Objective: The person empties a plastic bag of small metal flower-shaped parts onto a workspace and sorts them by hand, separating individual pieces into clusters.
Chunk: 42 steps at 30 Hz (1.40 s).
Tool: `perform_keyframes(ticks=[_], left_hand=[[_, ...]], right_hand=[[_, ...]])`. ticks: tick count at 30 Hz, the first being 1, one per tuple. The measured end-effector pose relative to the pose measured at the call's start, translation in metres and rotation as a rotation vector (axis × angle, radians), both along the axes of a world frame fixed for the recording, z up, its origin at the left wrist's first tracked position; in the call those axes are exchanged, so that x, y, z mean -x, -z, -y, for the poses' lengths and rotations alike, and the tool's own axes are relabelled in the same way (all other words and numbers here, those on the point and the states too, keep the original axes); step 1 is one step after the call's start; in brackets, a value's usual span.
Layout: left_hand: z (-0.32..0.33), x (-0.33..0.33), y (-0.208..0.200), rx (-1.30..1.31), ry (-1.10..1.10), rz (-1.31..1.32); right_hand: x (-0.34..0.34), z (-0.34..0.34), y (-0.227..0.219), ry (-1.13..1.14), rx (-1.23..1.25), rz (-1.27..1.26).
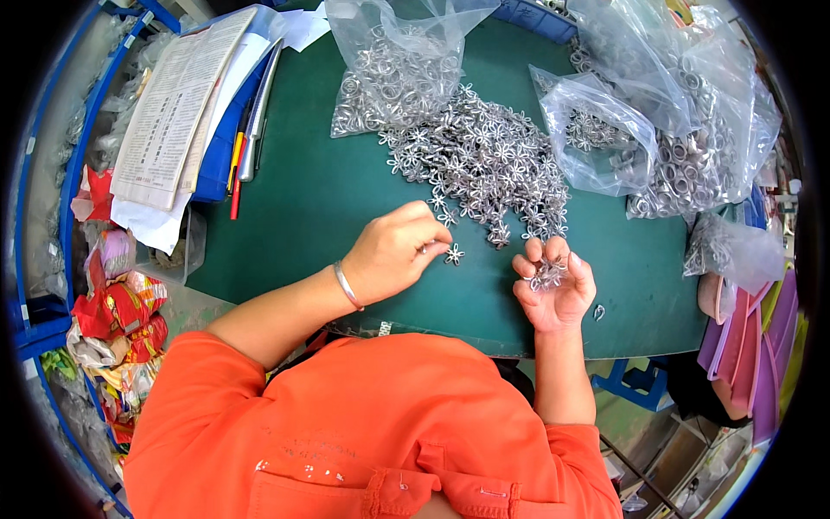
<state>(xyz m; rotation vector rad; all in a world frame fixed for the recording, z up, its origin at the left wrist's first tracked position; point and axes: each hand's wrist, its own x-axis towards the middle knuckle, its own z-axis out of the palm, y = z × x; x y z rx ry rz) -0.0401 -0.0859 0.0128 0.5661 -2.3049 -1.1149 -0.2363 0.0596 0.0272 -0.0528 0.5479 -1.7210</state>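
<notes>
A large heap of small silver flower-shaped metal pieces [488, 160] spreads over the green table in front of me. My left hand [393, 253], with a silver bangle [347, 285] on its wrist, has its fingers closed in a pinch just below the heap. One metal flower [454, 254] is right beside those fingertips; whether they grip it or anything else I cannot tell. Palm up, my right hand [560, 298] curls its fingers round several metal flowers [546, 276] at the heap's lower right. A small loose silver piece [599, 312] lies to the right of that hand.
Clear plastic bags of metal rings [398, 82] and other metal parts [692, 164] stand behind and right of the heap. Papers [177, 112] and a red pen [236, 195] lie at the left. A smaller bag [731, 251] sits at the table's right edge, above a blue stool [635, 381].
</notes>
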Motion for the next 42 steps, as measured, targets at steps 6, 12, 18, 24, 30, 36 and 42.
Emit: perform_keyframes(ticks=[6, 12, 18, 24, 30, 36, 42], left_hand=[[-0.012, 0.01, 0.009, 0.114, 0.084, 0.075], [-0.01, 0.012, 0.01, -0.037, 0.072, 0.031], [0.003, 0.004, -0.003, -1.487, 0.302, -0.177], [0.0, 0.006, -0.011, -1.759, 0.187, -0.287], [-0.001, 0.018, 0.005, -0.647, 0.123, -0.022], [-0.006, 0.05, 0.014, 0.388, 0.109, 0.05], [-0.002, 0.06, 0.012, 0.534, 0.131, 0.066]], right_hand=[[-0.004, 0.007, 0.015, 0.096, -0.44, -1.361], [-0.015, 0.011, 0.02, 0.168, -0.424, -1.951], [-0.015, 0.013, 0.026, 0.267, -0.376, -2.003], [-0.015, 0.012, 0.022, 0.25, -0.335, -1.927], [0.005, -0.002, 0.003, 0.062, -0.093, -0.282], [0.008, 0.005, 0.013, -0.056, -0.437, -1.066], [-0.008, 0.021, 0.02, 0.021, -0.454, -1.977]])
